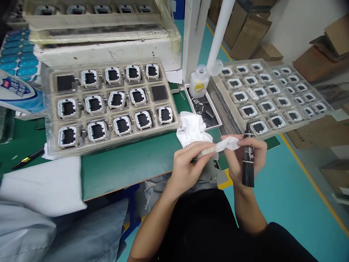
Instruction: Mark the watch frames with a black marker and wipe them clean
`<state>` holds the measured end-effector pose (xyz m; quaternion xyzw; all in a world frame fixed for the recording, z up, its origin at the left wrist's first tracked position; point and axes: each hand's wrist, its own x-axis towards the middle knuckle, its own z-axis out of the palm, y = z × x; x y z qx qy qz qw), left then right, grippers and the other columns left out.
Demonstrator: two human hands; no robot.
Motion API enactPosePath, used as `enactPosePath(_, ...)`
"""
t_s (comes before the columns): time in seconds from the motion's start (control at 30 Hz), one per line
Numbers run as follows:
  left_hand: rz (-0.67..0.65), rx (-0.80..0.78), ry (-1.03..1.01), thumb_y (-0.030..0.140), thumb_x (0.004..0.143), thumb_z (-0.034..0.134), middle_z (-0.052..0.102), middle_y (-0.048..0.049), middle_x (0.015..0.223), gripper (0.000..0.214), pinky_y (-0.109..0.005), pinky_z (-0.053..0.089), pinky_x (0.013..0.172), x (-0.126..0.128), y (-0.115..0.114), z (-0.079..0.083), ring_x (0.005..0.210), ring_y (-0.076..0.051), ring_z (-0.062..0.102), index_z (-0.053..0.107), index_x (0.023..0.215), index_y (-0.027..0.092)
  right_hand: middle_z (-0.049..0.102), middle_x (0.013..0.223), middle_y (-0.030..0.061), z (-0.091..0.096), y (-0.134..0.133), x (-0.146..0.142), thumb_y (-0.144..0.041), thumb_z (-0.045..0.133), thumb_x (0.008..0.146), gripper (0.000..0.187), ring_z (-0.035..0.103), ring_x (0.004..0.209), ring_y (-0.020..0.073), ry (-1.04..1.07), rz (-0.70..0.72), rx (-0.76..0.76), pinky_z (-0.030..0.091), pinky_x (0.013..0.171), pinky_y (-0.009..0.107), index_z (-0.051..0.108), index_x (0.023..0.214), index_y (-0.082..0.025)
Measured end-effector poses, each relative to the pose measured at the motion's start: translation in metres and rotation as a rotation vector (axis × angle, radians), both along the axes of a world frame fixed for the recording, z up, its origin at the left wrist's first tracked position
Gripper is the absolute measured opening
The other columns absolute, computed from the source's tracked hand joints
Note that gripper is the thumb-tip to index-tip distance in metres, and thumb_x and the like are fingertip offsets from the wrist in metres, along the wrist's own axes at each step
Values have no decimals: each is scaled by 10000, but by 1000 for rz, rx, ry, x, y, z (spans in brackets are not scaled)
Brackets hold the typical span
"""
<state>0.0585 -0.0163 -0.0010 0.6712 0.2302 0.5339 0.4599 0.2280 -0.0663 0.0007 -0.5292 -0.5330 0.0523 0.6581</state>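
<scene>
The small frame (206, 151) is seen edge-on, its long axis slanting gently from lower left to upper right, toward the right hand (234, 165); which way its open face points, I cannot tell. The marker (248, 156) stands nearly upright in view, narrow end up, thick end down. The frame shows a thin, pale edge, the rest mostly hidden by fingers. The marker is black with light lettering, and the wipe (228, 144) is white, thin and crumpled.

The frame is in front of the person, near the edge of the green bench (120, 160), pinched between the thumb and fingers of the left hand (188, 165), which are closed to its thickness. The wipe meets its right end. The right thumb and fingertips pinch the wipe, while the marker lies across the curled fingers of that hand.
</scene>
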Motion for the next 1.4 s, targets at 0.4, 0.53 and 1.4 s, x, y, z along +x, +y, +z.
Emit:
enactPosePath(0.4,89,106,37,14,978,805,820,-109,1342,351,-323,635,1099,-16,-10,-1,1217,-214,805,832,1268,211,808,1070,38,-8,-3,-1,-126,772,937,329,800,971,266,-185,24,11,676,876,453,750,1220,-292)
enactPosePath(0.53,20,107,32,-15,970,792,811,-121,1398,407,-314,655,1064,-17,-17,-9,1175,-214,825,831,1303,217,846,1158,60,-4,-1,-10,-103,720,972,415,807,1047,274,-259,1,-17,689,925,467,748,1332,-307)
enactPosePath(1.4,170,-35,123,112,938,871,897,-84,1189,266,-303,711,977,-14,-11,-11,1067,-264,889,928,1153,258,753,972,-5,4,14,-19,-174,765,955,263,735,810,167,-33,54,-116,649,764,292,726,1193,-277)
